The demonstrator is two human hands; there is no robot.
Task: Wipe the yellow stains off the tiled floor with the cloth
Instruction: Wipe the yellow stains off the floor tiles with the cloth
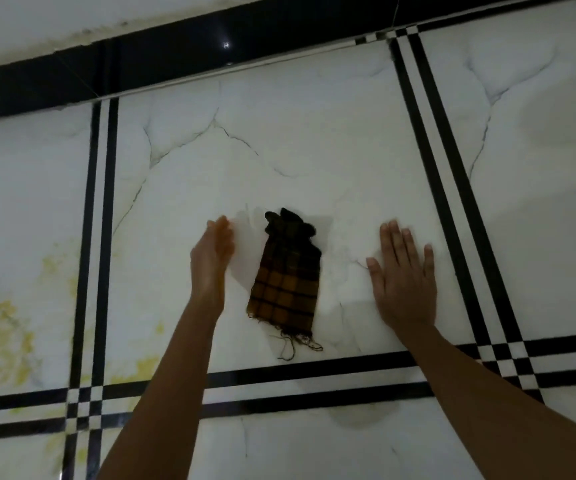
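A folded brown-and-orange checked cloth (284, 282) with frayed threads lies on the white marble-pattern floor tile (279, 150) in the middle of the view. My left hand (212, 258) hovers just left of the cloth, edge-on, fingers straight, holding nothing. My right hand (404, 275) lies flat, palm down, fingers spread, on the tile to the right of the cloth. Neither hand touches the cloth. Yellow stains (12, 337) spread over the tile at the far left, and more yellow stains (144, 365) sit near the lower left corner of the middle tile.
Double black stripes (101, 237) border the tiles on the left, right and front. A black skirting strip (175, 60) runs along the foot of the wall at the back.
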